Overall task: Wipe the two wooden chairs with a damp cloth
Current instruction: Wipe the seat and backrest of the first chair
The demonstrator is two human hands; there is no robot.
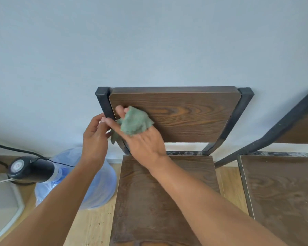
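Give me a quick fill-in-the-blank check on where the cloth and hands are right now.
The cloth in the right hand is ____ in colour. That hand holds it at the ____ above the wooden seat. The left hand is by the frame post on that panel's ____ side. The blue water jug stands on the ____, beside that seat.
Missing words: green; backrest; left; floor.

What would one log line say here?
right hand: holds green cloth against backrest | left hand: beside cloth, grip unclear | second chair: at right
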